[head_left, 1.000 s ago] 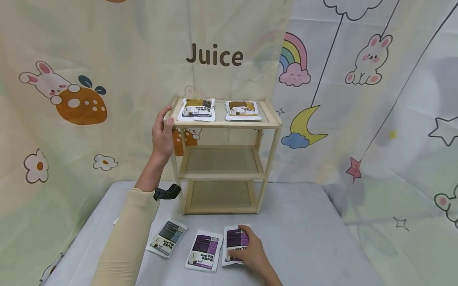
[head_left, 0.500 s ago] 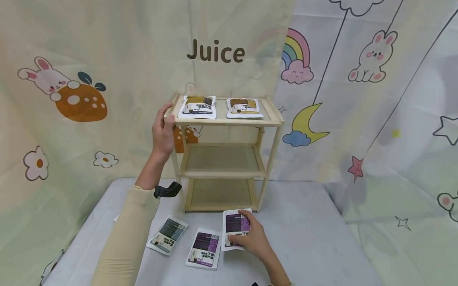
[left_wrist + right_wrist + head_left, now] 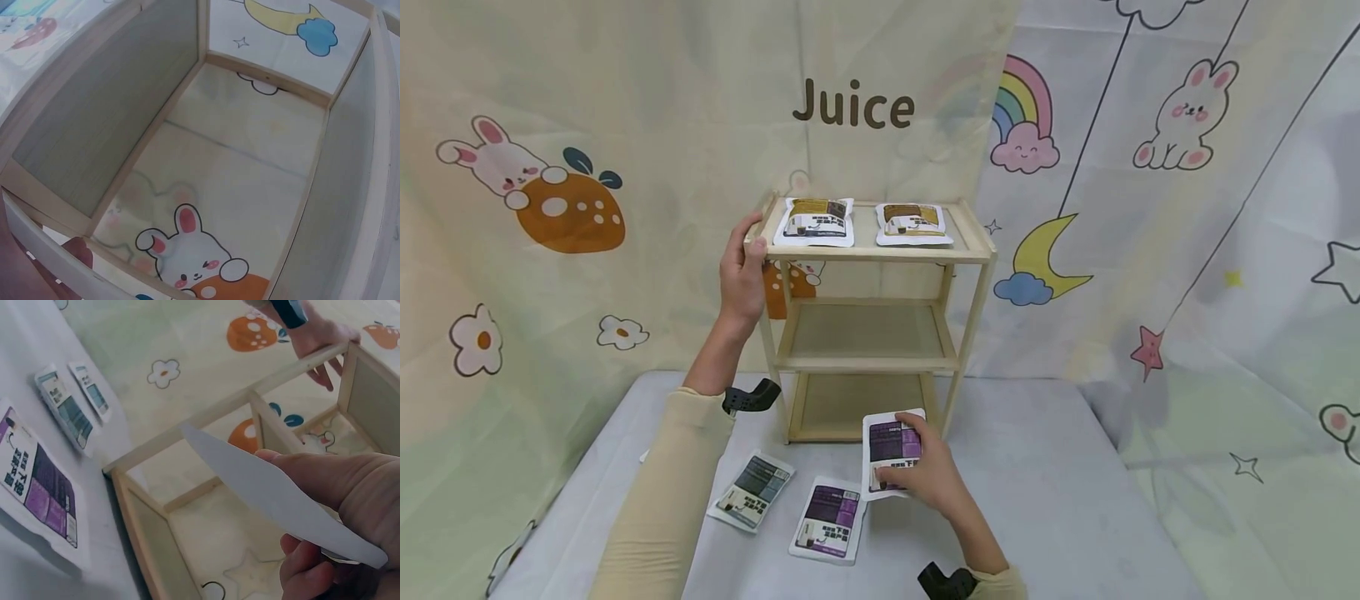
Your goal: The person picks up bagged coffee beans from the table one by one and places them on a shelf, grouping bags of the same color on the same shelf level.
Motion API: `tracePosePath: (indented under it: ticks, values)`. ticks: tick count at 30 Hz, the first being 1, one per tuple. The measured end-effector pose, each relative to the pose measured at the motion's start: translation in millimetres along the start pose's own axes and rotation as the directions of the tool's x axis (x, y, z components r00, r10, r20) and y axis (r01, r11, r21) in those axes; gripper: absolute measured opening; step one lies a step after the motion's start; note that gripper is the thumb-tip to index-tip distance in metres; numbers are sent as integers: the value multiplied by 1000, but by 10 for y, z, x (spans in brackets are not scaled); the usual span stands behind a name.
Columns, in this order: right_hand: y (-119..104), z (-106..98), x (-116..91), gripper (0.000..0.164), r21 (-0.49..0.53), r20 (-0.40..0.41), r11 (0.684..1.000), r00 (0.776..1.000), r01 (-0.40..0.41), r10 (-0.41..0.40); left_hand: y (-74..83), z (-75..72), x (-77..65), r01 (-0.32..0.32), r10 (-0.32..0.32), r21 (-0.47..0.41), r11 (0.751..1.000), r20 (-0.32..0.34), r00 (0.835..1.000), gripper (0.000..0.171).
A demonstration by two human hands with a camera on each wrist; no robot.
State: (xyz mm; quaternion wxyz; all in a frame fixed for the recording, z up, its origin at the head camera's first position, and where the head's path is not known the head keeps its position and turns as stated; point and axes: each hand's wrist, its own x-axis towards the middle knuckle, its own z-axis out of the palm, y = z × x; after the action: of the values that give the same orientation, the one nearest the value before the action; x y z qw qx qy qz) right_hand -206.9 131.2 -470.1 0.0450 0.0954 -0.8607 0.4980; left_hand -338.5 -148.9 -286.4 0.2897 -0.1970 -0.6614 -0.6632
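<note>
My right hand [image 3: 928, 471] grips a white pouch with a purple label [image 3: 891, 450] by its right side, lifted in front of the shelf's bottom tier; the right wrist view shows this pouch [image 3: 262, 494] edge-on between thumb and fingers. My left hand [image 3: 741, 275] holds the top left corner of a three-tier wooden shelf [image 3: 880, 364]. A second purple-label pouch [image 3: 829, 521] lies on the table, left of the raised one. Farther left is a pouch with a grey-green label [image 3: 752, 492]. On the top tier lie two pouches with brown-yellow labels, a left one [image 3: 815, 222] and a right one [image 3: 913, 225].
A white-covered table [image 3: 1037, 500] bears the shelf. Behind it hangs a printed cloth [image 3: 700, 125] with rabbits and the word Juice. In the right wrist view, another green-label pouch [image 3: 90, 392] lies beyond the grey-green one. The middle tier [image 3: 865, 333] holds nothing.
My right hand has raised the purple-label pouch off the table and moved it forward toward the shelf. My left hand stays at the shelf's corner.
</note>
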Motion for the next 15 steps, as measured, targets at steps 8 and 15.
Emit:
tracePosePath:
  ticks: [8, 15]
  values:
    - [-145, -22, 104, 88, 3, 10, 999, 999, 41, -41, 261, 46, -85, -1, 1, 14, 1000, 14, 1000, 52]
    - [-285, -22, 182, 88, 17, 24, 999, 999, 39, -39, 285, 43, -94, -2, 2, 21, 1000, 12, 1000, 52]
